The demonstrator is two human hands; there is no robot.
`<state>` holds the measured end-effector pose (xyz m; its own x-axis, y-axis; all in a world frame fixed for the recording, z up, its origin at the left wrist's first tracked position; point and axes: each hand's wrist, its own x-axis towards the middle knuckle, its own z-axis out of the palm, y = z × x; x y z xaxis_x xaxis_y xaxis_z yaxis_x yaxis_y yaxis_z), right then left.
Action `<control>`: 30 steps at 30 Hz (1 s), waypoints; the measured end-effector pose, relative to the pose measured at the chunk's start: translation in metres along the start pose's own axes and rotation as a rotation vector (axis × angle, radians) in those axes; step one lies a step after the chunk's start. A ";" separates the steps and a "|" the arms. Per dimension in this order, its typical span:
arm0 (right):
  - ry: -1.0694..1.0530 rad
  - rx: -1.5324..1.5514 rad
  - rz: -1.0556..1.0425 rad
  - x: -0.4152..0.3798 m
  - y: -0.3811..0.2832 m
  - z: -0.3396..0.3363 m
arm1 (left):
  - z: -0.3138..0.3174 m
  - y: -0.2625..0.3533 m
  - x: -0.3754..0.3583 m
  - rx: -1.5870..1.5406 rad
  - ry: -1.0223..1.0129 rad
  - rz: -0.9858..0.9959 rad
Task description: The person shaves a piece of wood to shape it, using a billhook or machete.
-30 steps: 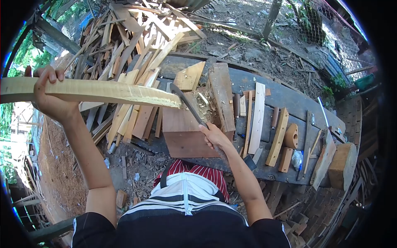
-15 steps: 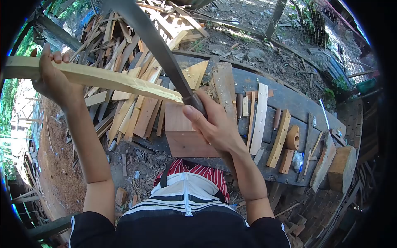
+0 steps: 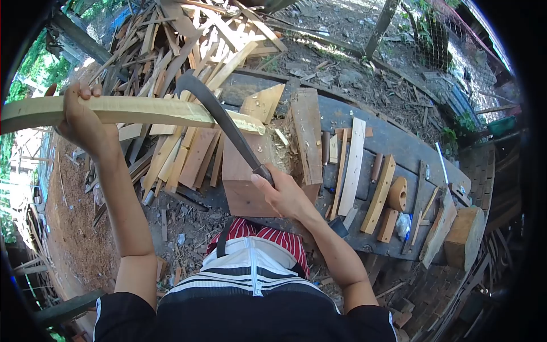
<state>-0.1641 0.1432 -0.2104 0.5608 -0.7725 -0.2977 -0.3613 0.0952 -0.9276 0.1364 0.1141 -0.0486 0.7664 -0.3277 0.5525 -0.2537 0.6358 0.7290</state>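
Observation:
A long pale piece of wood (image 3: 154, 109) stretches across the upper left, its right end over a wooden block (image 3: 245, 196). My left hand (image 3: 85, 122) is wrapped round it near the left side. My right hand (image 3: 283, 192) grips the short handle of a bolo knife (image 3: 231, 126) with a curved hooked tip. The blade lies across the wood close to its right end, where the surface is freshly cut and rough. Wood chips (image 3: 283, 138) lie on the block beside it.
A dark workbench (image 3: 419, 145) holds a thick upright board (image 3: 307, 131), a pale curved slat (image 3: 353, 165), a drilled wooden bar (image 3: 378, 195) and a rounded block with holes (image 3: 397, 194). Scrap wood (image 3: 165, 62) is heaped behind at the left.
The bolo knife has swung down from a raised position onto the wood, my right hand moving lower with it. The wood's right end has shifted slightly to the right.

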 end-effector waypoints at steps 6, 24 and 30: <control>0.016 0.164 -0.253 -0.029 -0.089 -0.038 | 0.019 0.010 -0.004 0.047 -0.053 0.069; 0.037 -0.307 -0.026 -0.012 -0.021 -0.005 | 0.025 0.017 -0.004 -0.023 0.062 0.025; -0.084 -0.033 0.067 -0.006 -0.015 -0.013 | 0.045 0.011 0.002 -0.120 -0.039 0.093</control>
<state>-0.1714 0.1382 -0.1919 0.5947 -0.7096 -0.3780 -0.4234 0.1234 -0.8975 0.1085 0.0889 -0.0219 0.7189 -0.2892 0.6322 -0.2483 0.7426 0.6220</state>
